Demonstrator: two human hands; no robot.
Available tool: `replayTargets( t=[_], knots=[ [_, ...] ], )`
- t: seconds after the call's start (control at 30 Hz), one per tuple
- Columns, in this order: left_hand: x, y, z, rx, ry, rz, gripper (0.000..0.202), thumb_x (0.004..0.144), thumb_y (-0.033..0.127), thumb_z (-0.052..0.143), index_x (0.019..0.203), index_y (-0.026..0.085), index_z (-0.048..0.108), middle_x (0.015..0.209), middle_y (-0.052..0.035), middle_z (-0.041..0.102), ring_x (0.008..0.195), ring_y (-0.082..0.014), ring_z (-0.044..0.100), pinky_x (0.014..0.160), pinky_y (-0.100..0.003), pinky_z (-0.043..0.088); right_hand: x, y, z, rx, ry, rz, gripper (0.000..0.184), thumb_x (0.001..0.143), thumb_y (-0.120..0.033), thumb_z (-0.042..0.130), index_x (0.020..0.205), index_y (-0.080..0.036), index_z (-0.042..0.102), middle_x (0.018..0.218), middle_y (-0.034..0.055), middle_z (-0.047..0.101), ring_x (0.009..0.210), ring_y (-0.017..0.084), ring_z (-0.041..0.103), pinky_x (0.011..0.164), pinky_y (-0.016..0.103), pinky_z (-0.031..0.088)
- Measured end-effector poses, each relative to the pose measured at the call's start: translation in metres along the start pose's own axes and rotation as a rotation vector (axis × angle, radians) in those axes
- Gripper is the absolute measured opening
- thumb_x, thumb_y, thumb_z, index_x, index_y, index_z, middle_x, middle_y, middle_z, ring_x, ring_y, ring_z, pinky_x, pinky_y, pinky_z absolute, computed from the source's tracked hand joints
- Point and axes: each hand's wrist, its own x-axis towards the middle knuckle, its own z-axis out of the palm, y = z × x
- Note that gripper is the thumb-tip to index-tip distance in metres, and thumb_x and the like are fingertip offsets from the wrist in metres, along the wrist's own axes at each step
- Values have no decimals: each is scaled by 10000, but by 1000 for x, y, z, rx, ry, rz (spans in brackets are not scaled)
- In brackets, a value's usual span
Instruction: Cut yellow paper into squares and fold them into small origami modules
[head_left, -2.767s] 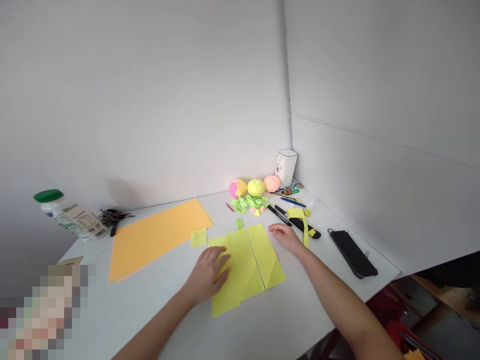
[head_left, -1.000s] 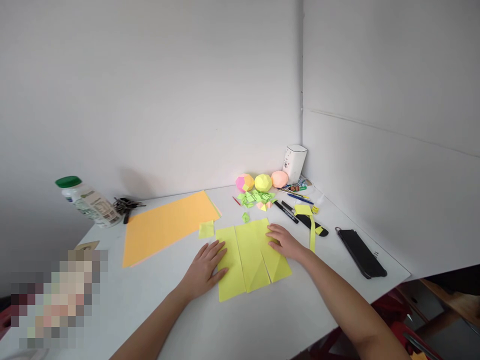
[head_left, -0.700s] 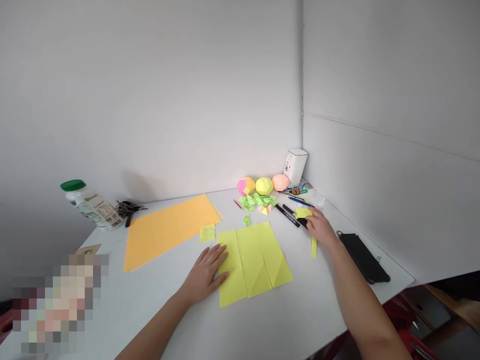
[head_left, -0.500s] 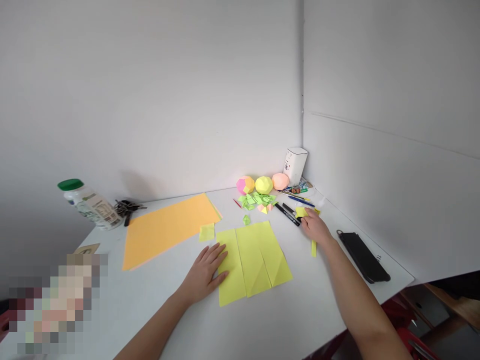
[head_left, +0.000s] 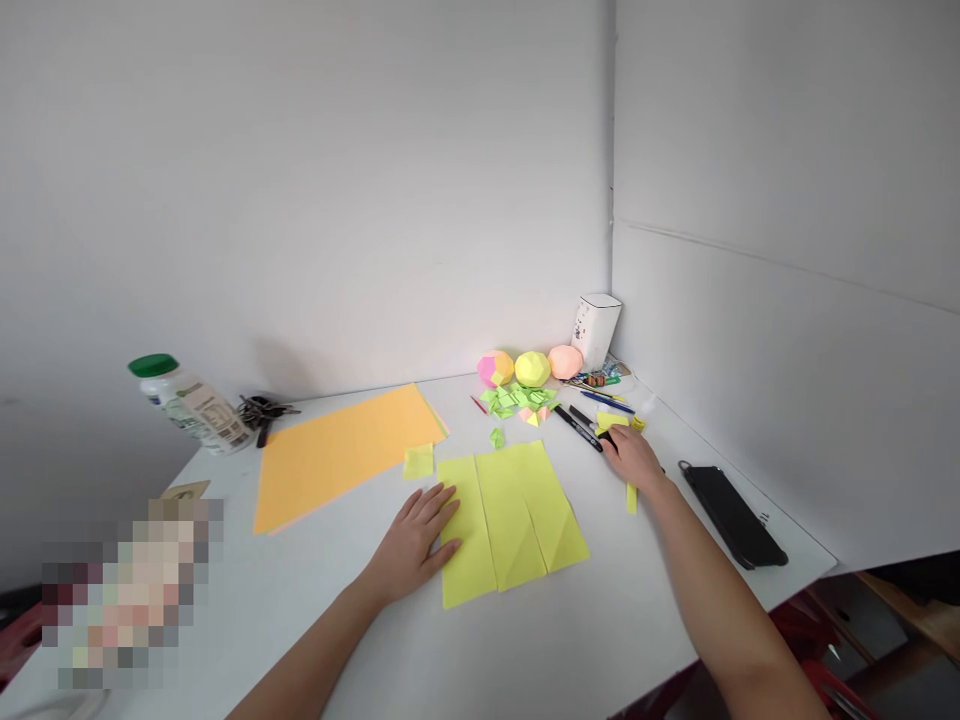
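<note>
My left hand (head_left: 418, 540) lies flat with fingers spread on the left edge of a yellow-green sheet of paper (head_left: 510, 520). The sheet is in three panels, with diagonal folds at the lower right. At the right, my right hand (head_left: 634, 458) is closed over something dark, mostly hidden by the fingers. Just beyond it lie yellow paper scraps (head_left: 613, 420), and a narrow yellow strip (head_left: 631, 498) shows beside the wrist. A black marker (head_left: 579, 428) rests to the left of that hand. A small yellow square (head_left: 418, 461) sits above the sheet's left corner.
Orange paper (head_left: 337, 455) covers the left. Paper balls (head_left: 532, 369) and folded green pieces (head_left: 517, 401) lie at the back by a white box (head_left: 597, 330). A black phone case (head_left: 733, 515) is at right; a green-capped bottle (head_left: 199, 405) and keys (head_left: 262, 410) stand left.
My right hand has shifted slightly down from the yellow scraps and closed over the dark object. My left hand stays on the sheet. The whole view has shifted a little.
</note>
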Motion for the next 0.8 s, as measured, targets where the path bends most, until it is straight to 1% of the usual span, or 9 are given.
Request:
replayTargets(
  t=[0.1, 0.2, 0.4, 0.5, 0.67, 0.8],
  knots=[
    [0, 0, 0, -12, 15, 6, 505, 909, 475, 378, 1332, 212, 456, 1437, -92, 402, 1332, -284, 332, 1088, -518, 262, 0, -1, 0, -9, 8, 10, 307, 912, -288, 408, 990, -95, 633, 1069, 175, 619, 1045, 298, 542, 911, 384, 411],
    [0, 0, 0, -19, 23, 6, 502, 909, 474, 380, 1338, 222, 450, 1433, -84, 410, 1334, -282, 328, 1088, -518, 261, -1, -2, 0, -11, 17, 15, 278, 898, -273, 426, 989, -107, 630, 1091, 165, 607, 1023, 290, 551, 893, 378, 420],
    [-1, -1, 3, -22, 25, 2, 509, 909, 479, 377, 1349, 230, 433, 1439, -76, 403, 1340, -276, 317, 1090, -512, 260, 0, -3, 1, -17, 15, -16, 267, 897, -279, 431, 987, -116, 622, 1041, 147, 626, 964, 273, 570, 862, 361, 425],
    [-1, -1, 3, -17, 11, 0, 514, 911, 480, 371, 1351, 221, 430, 1442, -79, 396, 1342, -275, 313, 1093, -512, 254, 0, -3, 4, -28, 8, -31, 279, 894, -277, 432, 1031, -116, 614, 1071, 146, 627, 1006, 285, 559, 890, 376, 405],
    [0, 0, 1, -3, -10, -7, 521, 913, 484, 364, 1338, 193, 446, 1440, -91, 397, 1343, -273, 312, 1094, -509, 255, 0, -2, 9, -56, 12, -34, 342, 900, -314, 414, 1074, -87, 602, 1127, 178, 606, 1068, 318, 525, 920, 412, 382],
    [-1, 0, 1, -8, -2, -4, 518, 911, 480, 371, 1345, 205, 437, 1443, -85, 394, 1343, -273, 312, 1094, -510, 257, -1, -2, 9, -66, 21, -33, 347, 902, -327, 410, 1073, -92, 599, 1140, 179, 596, 1083, 318, 515, 936, 418, 372]
  ],
)
